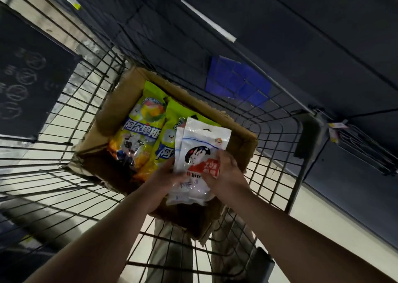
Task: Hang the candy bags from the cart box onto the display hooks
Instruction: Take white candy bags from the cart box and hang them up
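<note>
Both hands are holding the white candy bags (204, 144) just above the cart box (129, 84), the left hand (165, 179) gripping the lower left edge and the right hand (226, 170) curling its fingers (224, 160) over the front. The bags' long axis is running away from the person, so the hang-hole end is lying farthest from the fingers. Green bags (148, 119) are lying in the box beneath.

cart (298, 175): dark metal wire, dull, faint sheen along the rods. box (120, 101): brown corrugated cardboard, matt, rough, ragged torn edges on the flaps. green candy bags (150, 93): printed plastic film, glossy, light glare on the fronts. white candy bags (204, 138): same sort of plastic film, smooth and shiny up top, clear and crinkled at the lower end. floor (323, 218): pale, hard, smooth, slight shine. trousers (168, 250) seen through the mesh: beige cloth, matt. blue sheet (237, 82) past the mesh: smooth, glossy, material unclear.
</note>
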Demonstrator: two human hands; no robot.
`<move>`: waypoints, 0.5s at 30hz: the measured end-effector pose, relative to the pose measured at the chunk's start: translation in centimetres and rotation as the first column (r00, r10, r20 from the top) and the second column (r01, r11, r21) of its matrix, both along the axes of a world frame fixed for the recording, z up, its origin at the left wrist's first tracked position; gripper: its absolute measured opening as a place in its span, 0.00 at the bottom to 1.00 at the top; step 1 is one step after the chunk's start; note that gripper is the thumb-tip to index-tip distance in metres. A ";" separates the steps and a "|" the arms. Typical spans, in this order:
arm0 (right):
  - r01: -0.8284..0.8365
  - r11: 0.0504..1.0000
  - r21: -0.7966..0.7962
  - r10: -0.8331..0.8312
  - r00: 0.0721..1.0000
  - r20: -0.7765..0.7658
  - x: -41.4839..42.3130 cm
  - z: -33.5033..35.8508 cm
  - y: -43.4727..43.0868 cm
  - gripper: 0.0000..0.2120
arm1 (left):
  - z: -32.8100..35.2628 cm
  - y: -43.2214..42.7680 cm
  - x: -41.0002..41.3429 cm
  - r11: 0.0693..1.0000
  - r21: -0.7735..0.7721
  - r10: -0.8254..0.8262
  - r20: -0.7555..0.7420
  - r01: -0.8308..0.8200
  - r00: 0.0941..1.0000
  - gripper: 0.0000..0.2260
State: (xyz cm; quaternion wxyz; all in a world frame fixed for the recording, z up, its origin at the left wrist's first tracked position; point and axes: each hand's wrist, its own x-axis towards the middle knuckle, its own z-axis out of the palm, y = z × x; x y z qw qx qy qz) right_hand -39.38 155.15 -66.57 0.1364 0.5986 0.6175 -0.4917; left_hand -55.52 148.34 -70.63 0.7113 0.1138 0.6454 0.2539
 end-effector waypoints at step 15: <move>0.523 0.795 -0.309 -0.602 0.746 -0.286 -3.2 6.8 -0.2 0.14 | 9.6 -1.6 -4.1 0.975 0.125 0.168 0.127 -0.184 0.977 0.20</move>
